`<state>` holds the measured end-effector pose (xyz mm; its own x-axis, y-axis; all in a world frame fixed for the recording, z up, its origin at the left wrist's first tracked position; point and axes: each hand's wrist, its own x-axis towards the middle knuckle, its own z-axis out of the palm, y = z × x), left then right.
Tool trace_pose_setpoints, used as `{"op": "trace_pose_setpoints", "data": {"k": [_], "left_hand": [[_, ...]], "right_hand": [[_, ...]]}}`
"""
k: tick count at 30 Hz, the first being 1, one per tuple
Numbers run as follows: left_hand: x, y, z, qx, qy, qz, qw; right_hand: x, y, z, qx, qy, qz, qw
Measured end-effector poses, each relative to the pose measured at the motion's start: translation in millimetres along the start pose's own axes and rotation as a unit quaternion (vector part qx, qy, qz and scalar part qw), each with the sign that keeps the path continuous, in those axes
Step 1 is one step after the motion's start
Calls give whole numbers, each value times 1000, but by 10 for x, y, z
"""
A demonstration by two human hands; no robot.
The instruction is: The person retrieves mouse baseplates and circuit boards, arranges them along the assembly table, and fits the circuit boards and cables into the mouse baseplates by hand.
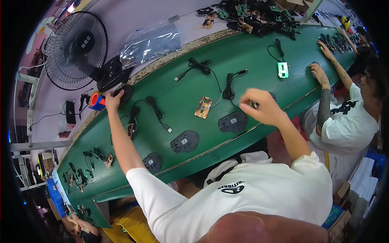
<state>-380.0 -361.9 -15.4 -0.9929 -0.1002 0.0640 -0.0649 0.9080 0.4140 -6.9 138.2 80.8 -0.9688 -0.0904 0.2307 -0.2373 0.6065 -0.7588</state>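
Note:
At the far-left edge of the green conveyor belt [182, 95], my left hand [114, 101] grips a black rounded piece [126, 94], beside a blue and orange tape holder [97, 101]. My right hand [262, 106] is over the belt with its fingers curled; a small dark bit shows by the fingertips, and I cannot tell what it is. Below and left of that hand lies a black mouse base [227, 123]. Two more, a middle base [178, 145] and a nearer base [152, 163], follow along the near edge. A brown circuit board [203, 107] with a cable lies between my hands.
Black coiled USB cables [198, 66] lie across the belt. Beyond them are a green circuit board [283, 70] and a heap of boards and cables [263, 18]. A black fan [77, 48] and a plastic bag [152, 44] stand behind. A co-worker [348, 105] works at the right.

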Motion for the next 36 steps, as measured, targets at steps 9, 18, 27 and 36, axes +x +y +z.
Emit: {"op": "trace_pose_setpoints", "data": {"k": [9, 18, 27, 36], "left_hand": [[-1643, 375, -912, -367, 176, 39, 913], [-3881, -1327, -741, -54, 290, -172, 940], [-3528, -1327, -761, 161, 236, -223, 932], [-3523, -1410, -772, 135, 229, -223, 938]], "right_hand": [[2443, 1343, 699, -108, 90, -42, 989], [3084, 1428, 1079, -156, 9, 35, 987], [3017, 1493, 706, -272, -61, 102, 955], [2759, 1564, 810, -333, -1, 55, 941]]}}
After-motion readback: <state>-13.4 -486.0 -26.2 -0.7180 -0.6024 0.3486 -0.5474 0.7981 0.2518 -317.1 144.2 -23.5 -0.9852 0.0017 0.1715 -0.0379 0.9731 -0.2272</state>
